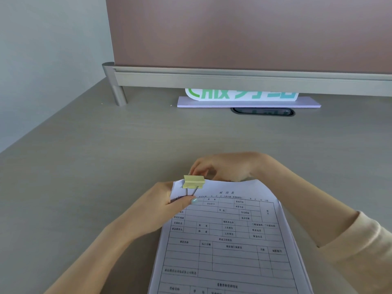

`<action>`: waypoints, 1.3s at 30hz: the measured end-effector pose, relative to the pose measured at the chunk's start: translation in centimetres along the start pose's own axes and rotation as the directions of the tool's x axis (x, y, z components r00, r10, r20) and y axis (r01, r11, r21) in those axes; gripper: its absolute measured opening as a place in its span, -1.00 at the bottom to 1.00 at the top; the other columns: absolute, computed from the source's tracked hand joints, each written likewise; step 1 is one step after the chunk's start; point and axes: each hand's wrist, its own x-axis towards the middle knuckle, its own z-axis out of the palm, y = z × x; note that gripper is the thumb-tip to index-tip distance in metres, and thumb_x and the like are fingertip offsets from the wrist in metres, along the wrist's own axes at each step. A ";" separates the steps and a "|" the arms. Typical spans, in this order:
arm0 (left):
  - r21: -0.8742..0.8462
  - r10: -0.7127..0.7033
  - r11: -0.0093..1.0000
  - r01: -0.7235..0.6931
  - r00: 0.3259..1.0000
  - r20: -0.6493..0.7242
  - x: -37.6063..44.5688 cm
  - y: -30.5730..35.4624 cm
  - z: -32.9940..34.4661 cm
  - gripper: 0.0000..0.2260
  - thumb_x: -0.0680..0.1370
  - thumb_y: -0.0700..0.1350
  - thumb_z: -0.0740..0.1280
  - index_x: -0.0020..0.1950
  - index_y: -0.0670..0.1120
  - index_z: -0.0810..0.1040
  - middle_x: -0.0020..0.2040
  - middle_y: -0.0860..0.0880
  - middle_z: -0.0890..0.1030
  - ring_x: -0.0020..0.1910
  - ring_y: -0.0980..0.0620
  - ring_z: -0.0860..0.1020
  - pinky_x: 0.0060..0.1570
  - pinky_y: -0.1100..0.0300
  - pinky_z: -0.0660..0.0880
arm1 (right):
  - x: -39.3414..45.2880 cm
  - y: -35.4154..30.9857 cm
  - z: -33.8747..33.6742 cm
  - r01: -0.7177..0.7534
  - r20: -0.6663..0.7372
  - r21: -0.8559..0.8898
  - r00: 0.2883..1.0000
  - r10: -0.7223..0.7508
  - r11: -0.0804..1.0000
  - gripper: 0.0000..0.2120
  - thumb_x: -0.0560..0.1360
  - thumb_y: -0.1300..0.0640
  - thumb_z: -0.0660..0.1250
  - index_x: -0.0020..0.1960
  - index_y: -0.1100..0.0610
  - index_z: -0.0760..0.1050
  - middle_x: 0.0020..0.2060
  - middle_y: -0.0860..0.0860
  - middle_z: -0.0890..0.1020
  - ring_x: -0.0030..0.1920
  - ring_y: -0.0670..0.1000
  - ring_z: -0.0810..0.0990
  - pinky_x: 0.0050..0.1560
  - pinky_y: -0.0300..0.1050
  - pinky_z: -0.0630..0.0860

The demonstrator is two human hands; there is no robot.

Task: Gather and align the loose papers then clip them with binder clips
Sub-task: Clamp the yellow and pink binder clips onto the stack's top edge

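Observation:
A stack of printed form papers (229,247) lies at the near middle of the desk, its top edge lifted slightly. A pale yellow binder clip (193,181) sits on the stack's top left corner, with one wire handle folded down over the page. My left hand (163,206) holds that corner, thumb pressing on the handle and paper. My right hand (222,166) is behind the top edge, fingertips pinching the back of the clip.
The grey desk (106,166) runs to a brown partition (244,30) with a metal rail and leg (118,94). Under the rail stand a white sign with green characters (241,95) on a lilac base and a dark cable slot (263,111).

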 end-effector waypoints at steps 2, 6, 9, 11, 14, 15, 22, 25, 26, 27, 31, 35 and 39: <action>-0.030 -0.034 0.999 0.034 0.999 -0.021 0.1 -0.1 0.1 -0.73 0.53 0.10 0.20 -0.06 -0.08 0.53 -0.37 -0.04 0.36 -0.40 0.08 0.27 -0.33 0.21 0.24 | 0.1 0.5 0.0 -0.028 -0.100 0.022 0.995 0.030 0.999 -0.88 0.50 0.15 0.29 0.00 0.02 0.57 -0.05 -0.16 0.58 -0.05 -0.13 0.56 0.02 -0.20 0.49; -0.072 -0.139 0.988 0.138 0.990 -0.015 0.6 -0.9 -0.4 -0.69 0.47 0.10 0.22 -0.09 -0.13 0.55 -0.31 -0.10 0.49 -0.31 0.06 0.40 -0.26 0.17 0.29 | -0.1 2.2 -0.2 -0.086 -0.352 0.141 0.927 0.131 0.986 -0.90 0.43 0.11 0.33 -0.16 0.01 0.62 -0.25 -0.12 0.69 -0.29 -0.20 0.59 -0.21 -0.28 0.50; -0.107 -0.281 0.954 0.280 0.960 0.004 0.5 -1.9 -2.1 -0.81 0.48 0.03 0.32 -0.07 -0.06 0.62 -0.18 0.05 0.66 -0.18 0.04 0.57 -0.15 0.17 0.42 | -0.3 3.3 -0.4 -0.096 -0.594 0.242 0.772 0.226 0.965 -0.90 0.39 0.16 0.34 -0.21 0.14 0.63 -0.36 -0.05 0.68 -0.42 -0.25 0.52 -0.31 -0.35 0.43; -0.103 -0.345 0.933 0.344 0.939 0.014 0.3 -2.8 -3.3 -0.92 0.49 -0.03 0.35 -0.12 0.04 0.65 -0.17 0.13 0.71 -0.13 0.11 0.62 -0.06 0.17 0.48 | -0.6 3.9 -0.6 0.009 -0.671 0.394 0.686 0.281 0.919 -0.91 0.40 0.21 0.36 -0.18 0.21 0.62 -0.34 -0.03 0.69 -0.35 -0.23 0.58 -0.17 -0.28 0.53; -0.015 -0.425 0.905 0.425 0.900 -0.095 0.1 -3.1 -4.8 -0.81 0.41 0.18 0.34 -0.12 0.10 0.58 -0.23 0.21 0.66 -0.13 0.05 0.59 -0.14 0.13 0.50 | -1.4 3.9 -0.4 0.247 -0.616 0.665 0.715 0.331 0.704 -0.95 0.43 0.29 0.38 -0.12 0.25 0.58 -0.22 0.07 0.70 -0.20 -0.09 0.69 -0.03 -0.26 0.58; 0.084 -0.445 0.880 0.467 0.874 -0.195 0.2 -3.1 -5.0 -0.62 0.36 0.27 0.31 0.03 0.05 0.53 -0.02 0.16 0.64 0.04 -0.01 0.56 -0.02 0.05 0.49 | -1.5 3.7 -0.2 0.273 -0.586 0.709 0.741 0.328 0.650 -0.95 0.42 0.29 0.39 -0.11 0.23 0.58 -0.16 0.11 0.70 -0.12 -0.02 0.70 0.02 -0.25 0.57; 0.007 -0.143 0.988 0.153 0.942 -0.304 2.5 2.4 -1.8 -0.75 0.42 0.12 0.33 -0.04 -0.02 0.54 -0.14 0.10 0.54 -0.22 0.16 0.47 -0.21 0.33 0.34 | -0.9 0.4 2.3 0.329 -0.515 0.727 0.841 0.162 0.602 -0.97 0.40 0.27 0.41 -0.20 0.19 0.61 -0.20 0.07 0.73 -0.10 -0.02 0.69 0.08 -0.23 0.55; -0.133 -0.172 0.981 0.139 0.943 -0.286 4.0 3.2 -0.8 -0.79 0.45 0.04 0.36 -0.18 -0.10 0.58 -0.33 0.04 0.57 -0.44 0.17 0.39 -0.45 0.39 0.28 | -1.2 0.4 2.2 0.349 -0.517 0.747 0.840 0.164 0.566 -0.94 0.41 0.27 0.40 -0.23 0.17 0.60 -0.29 -0.01 0.71 -0.21 -0.10 0.68 -0.04 -0.30 0.56; -0.179 -0.200 0.972 0.154 0.940 -0.277 4.3 3.3 -0.7 -0.81 0.45 0.03 0.36 -0.22 -0.08 0.58 -0.35 0.07 0.59 -0.45 0.21 0.42 -0.47 0.43 0.29 | -1.4 0.6 2.1 0.341 -0.519 0.748 0.836 0.181 0.569 -0.95 0.41 0.26 0.40 -0.23 0.18 0.59 -0.27 0.02 0.69 -0.21 -0.09 0.67 0.00 -0.27 0.56; -0.217 -0.223 0.962 0.168 0.940 -0.259 4.5 3.2 -0.6 -0.83 0.45 0.02 0.37 -0.25 -0.06 0.58 -0.35 0.09 0.60 -0.43 0.25 0.46 -0.46 0.46 0.30 | -1.6 0.8 1.9 0.333 -0.517 0.750 0.834 0.192 0.572 -0.96 0.42 0.25 0.39 -0.22 0.18 0.58 -0.24 0.05 0.68 -0.21 -0.08 0.67 0.03 -0.24 0.56; -0.219 -0.248 0.953 0.208 0.952 -0.177 5.2 3.5 0.0 -0.82 0.45 0.02 0.37 -0.25 -0.06 0.58 -0.33 0.09 0.61 -0.28 0.09 0.54 -0.22 0.22 0.43 | -2.3 1.7 1.4 0.284 -0.468 0.774 0.858 0.210 0.565 -0.86 0.45 0.16 0.35 0.01 0.10 0.51 -0.12 0.07 0.66 -0.15 -0.07 0.67 0.01 -0.24 0.59; -0.223 -0.212 0.959 0.175 0.965 -0.155 6.1 3.9 0.4 -0.81 0.45 0.03 0.37 -0.31 -0.03 0.52 -0.36 0.05 0.56 -0.42 0.14 0.43 -0.34 0.28 0.35 | -3.1 2.8 0.8 0.145 -0.348 0.755 0.915 0.203 0.639 -0.81 0.46 0.06 0.33 0.03 0.12 0.56 -0.07 0.05 0.69 -0.08 -0.11 0.68 -0.01 -0.24 0.59; -0.088 -0.146 0.987 0.137 0.984 -0.103 6.5 4.1 1.1 -0.80 0.50 -0.02 0.33 -0.29 -0.04 0.45 -0.47 0.10 0.38 -0.61 0.24 0.32 -0.56 0.44 0.23 | -3.7 3.7 0.8 0.096 -0.272 0.797 0.939 0.212 0.596 -0.65 0.34 -0.01 0.38 0.07 0.13 0.57 -0.06 0.04 0.70 -0.04 -0.08 0.68 -0.04 -0.20 0.59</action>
